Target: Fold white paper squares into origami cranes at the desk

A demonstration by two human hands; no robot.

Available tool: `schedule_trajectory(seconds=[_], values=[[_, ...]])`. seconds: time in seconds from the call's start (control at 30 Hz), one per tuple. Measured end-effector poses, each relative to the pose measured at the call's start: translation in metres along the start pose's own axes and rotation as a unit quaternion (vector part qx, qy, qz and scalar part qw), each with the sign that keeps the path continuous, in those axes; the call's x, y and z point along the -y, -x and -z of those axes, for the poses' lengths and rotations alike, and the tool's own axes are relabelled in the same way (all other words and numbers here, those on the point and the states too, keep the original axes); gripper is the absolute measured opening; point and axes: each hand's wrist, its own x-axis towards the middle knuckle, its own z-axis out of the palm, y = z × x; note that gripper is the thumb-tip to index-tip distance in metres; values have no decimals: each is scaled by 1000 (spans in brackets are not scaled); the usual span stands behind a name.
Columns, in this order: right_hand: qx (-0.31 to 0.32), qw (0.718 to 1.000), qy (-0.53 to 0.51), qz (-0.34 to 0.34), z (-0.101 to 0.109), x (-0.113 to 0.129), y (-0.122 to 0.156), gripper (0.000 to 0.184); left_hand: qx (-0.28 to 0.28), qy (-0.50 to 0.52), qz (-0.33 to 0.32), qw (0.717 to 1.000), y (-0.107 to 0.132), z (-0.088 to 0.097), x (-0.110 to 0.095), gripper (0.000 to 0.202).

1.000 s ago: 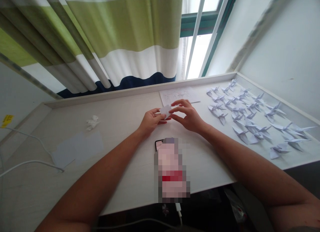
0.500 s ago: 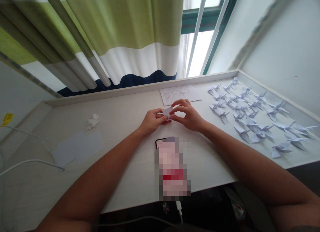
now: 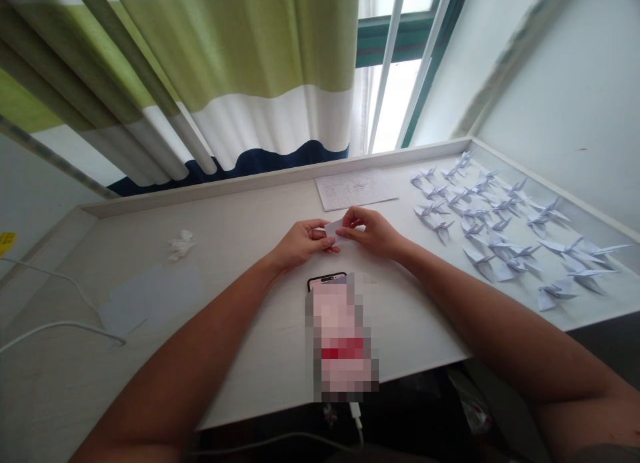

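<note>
My left hand [image 3: 299, 242] and my right hand [image 3: 371, 232] meet over the middle of the white desk [image 3: 240, 250], both pinching a small folded piece of white paper [image 3: 334, 227] between thumbs and fingertips. The paper is held just above the desk surface. A phone [image 3: 341, 336] with a blurred screen lies directly in front of my hands, near the desk's front edge, with a cable plugged into its lower end.
Several folded white paper cranes [image 3: 500, 231] cover the right part of the desk. A printed sheet [image 3: 355, 188] lies behind my hands. A crumpled paper scrap [image 3: 180, 244], blank paper squares [image 3: 150, 296] and a white cable [image 3: 60, 326] lie at left. Striped curtain [image 3: 200, 83] and window behind.
My fingers have closed tighter on the paper piece, which looks smaller and more folded than a second ago. Both hands stayed in the same spot.
</note>
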Motion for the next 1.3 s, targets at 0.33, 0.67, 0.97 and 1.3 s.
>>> schedule_trajectory(seconds=[0.33, 0.67, 0.97, 1.3], values=[[-44, 997, -58, -39, -5, 10, 2, 34, 7, 5, 1, 1000, 2, -3, -3, 47], [-62, 993, -96, -30, -7, 11, 3, 39, -1, 7, 7, 1000, 4, -6, -5, 45], [-89, 993, -78, -4, -8, 21, 4, 41, 4, -6, 33, 999, 4, -8, -8, 39], [-96, 988, -114, -36, -10, 19, 4, 39, 1, 9, 12, 1000, 3, -10, -4, 40]])
